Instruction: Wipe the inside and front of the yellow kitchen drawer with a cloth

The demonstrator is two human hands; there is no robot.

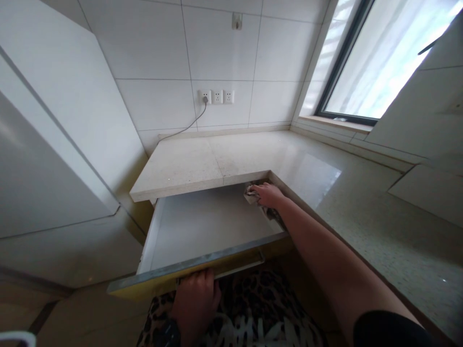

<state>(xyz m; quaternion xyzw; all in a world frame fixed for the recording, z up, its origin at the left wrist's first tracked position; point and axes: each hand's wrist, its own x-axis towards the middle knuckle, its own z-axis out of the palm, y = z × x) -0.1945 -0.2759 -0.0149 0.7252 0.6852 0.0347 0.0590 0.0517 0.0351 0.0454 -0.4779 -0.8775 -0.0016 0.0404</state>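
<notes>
A pulled-out drawer (210, 226) with a pale inside and a yellow front sits under the counter's corner. My left hand (197, 296) is closed round the handle (240, 266) on the drawer's front. At the drawer's right side, close to the counter edge, my right hand (268, 194) grips a crumpled cloth (252, 194). Part of the cloth hangs below the hand along the drawer's right wall. Some of its fingers are hidden by the hand itself.
An L-shaped stone countertop (253, 149) runs behind and to the right of the drawer. On the tiled wall, sockets (217, 97) hold a plugged-in grey cord (188, 127). A white cabinet (72, 96) stands at left, a window (358, 72) at right.
</notes>
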